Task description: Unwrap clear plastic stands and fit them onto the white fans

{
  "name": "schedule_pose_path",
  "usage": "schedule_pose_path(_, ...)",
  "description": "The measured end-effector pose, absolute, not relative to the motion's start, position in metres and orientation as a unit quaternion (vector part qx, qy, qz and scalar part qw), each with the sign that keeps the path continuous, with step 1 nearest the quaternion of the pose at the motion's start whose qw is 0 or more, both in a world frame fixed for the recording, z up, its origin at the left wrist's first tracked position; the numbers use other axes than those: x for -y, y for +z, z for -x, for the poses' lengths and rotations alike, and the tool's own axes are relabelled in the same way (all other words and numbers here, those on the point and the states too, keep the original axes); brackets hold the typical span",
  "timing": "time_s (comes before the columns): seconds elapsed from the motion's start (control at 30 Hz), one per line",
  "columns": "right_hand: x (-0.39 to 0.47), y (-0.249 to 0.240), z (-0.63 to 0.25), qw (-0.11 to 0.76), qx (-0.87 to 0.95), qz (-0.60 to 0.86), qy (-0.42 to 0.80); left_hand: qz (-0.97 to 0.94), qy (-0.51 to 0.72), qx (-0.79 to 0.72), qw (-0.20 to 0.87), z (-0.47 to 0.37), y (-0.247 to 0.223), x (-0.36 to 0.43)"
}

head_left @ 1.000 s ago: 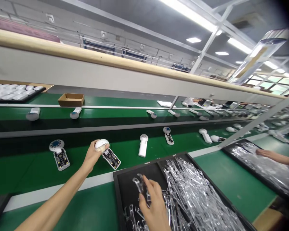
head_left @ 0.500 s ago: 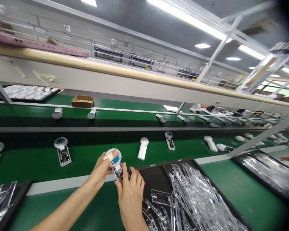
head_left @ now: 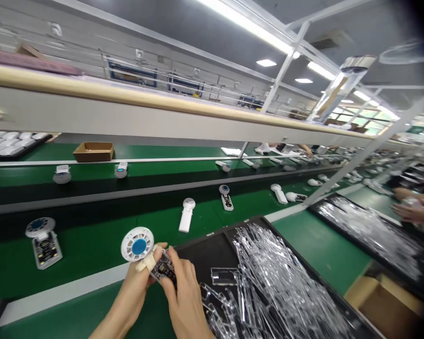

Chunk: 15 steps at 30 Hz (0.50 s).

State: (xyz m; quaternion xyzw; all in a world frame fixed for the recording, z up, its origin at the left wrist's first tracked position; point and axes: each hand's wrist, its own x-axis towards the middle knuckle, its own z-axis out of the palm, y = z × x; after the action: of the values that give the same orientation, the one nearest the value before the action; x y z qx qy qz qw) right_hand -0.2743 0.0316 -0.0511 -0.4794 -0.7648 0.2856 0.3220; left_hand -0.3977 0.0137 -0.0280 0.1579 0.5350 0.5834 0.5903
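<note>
A small white handheld fan [head_left: 137,244] with a blue hub is held up in front of me, its round head tilted to the upper left. Its handle is uncovered and a dark circuit board shows, with a clear plastic edge around it. My left hand [head_left: 136,287] grips the fan near its neck, pale tape wrapped on one finger. Fingers of my right hand [head_left: 183,292] are closed on the lower end of the handle. Close to my right hand is a black tray [head_left: 201,256] of clear plastic frames [head_left: 279,278].
Several fans lie on the green conveyor belt [head_left: 102,226], among them an open-handled fan [head_left: 44,242] and a closed white fan [head_left: 187,215]. A brown cardboard box [head_left: 93,152] stands beyond. At right are another person's hands [head_left: 415,207], a second tray [head_left: 363,230] and a carton [head_left: 385,296].
My view has swung to the right. The fan in my hands has turned, its head now pointing left and facing me more. Both hands have drawn closer together around its handle.
</note>
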Motion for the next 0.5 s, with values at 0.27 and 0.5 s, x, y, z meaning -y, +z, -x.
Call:
schedule_pose_path(0.27, -0.052, -0.065, 0.290, 0.443, 0.541, 0.595, 0.397, -0.179, 0.608, -0.606, 0.481, 0.381, -0.033, 0.001)
schedule_pose_path(0.5, -0.049, -0.062, 0.279, 0.335, 0.638, 0.567, 0.400, -0.122, 0.583, -0.602, 0.531, 0.405, -0.062, -0.020)
